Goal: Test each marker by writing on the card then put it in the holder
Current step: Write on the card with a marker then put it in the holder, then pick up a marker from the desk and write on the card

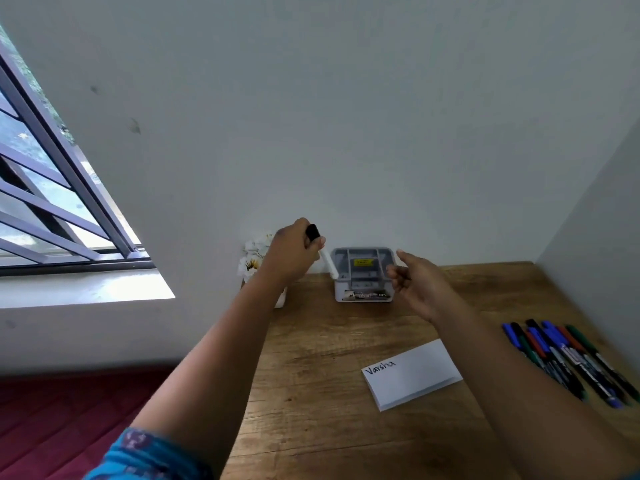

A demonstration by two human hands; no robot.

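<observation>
Fingers (313,245) of our left hand (292,252) curl around a white marker (327,259) with a black cap, pinching it near the capped top. The marker slants down and to the right, and its lower end meets the left edge of a grey plastic holder (363,273); we cannot tell whether the tip is already inside a compartment. The holder is a small box with several open compartments on top, a yellow label inside one of them, and a printed sticker on its front face. It stands at the back of a wooden table (311,375), close to the white wall.

Our right hand (414,284) hovers just beside the holder's right side, fingers loosely spread and holding nothing. We cannot tell whether it touches the holder.

Behind our left hand, a white pot of white flowers (254,254) sits at the table's back left corner. Nearer to us, a white card (412,374) lies flat on the table with a word handwritten in dark ink at its upper left. Well apart to the right, a group of markers (568,355) with blue, black, red and green caps lies side by side near the table's right edge. A blue patterned sleeve (145,455) covers our left upper arm. A barred window (52,188) fills the left side.
</observation>
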